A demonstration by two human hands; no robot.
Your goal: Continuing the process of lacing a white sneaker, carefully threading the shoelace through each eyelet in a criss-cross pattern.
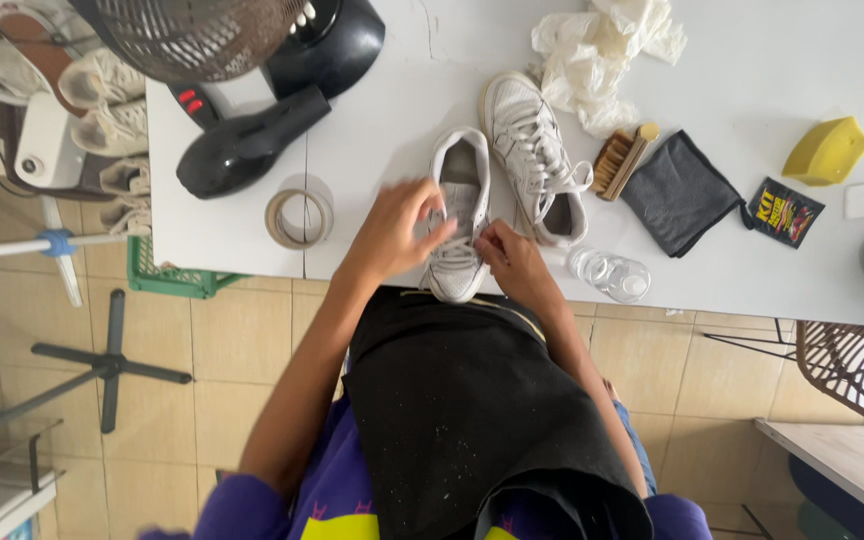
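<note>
**Both hands at the laces of a white sneaker**

A white sneaker stands on the near edge of the white table, toe toward the person and just over the rim. The left hand lies across its lace area, fingers curled and partly blurred; what exactly it pinches cannot be told. The right hand is pinched narrow at the shoe's other side, apparently on a lace.

The shoe looks light, with a soft upper and a stiffer rubber sole. The laces are thin, limp and likely to slip from a loose pinch, so fingertips near the eyelets would give the surest hold; the shoe itself is best steadied at the sides or heel collar. Sitting at the edge, it could tip off if pulled toward the lap.

Its mate lies just beside it, farther back. Near that are a brush, a grey cloth, a clear bottle on its side, a yellow sponge and crumpled gloves. To the left sit a tape roll and a black hair dryer.
</note>
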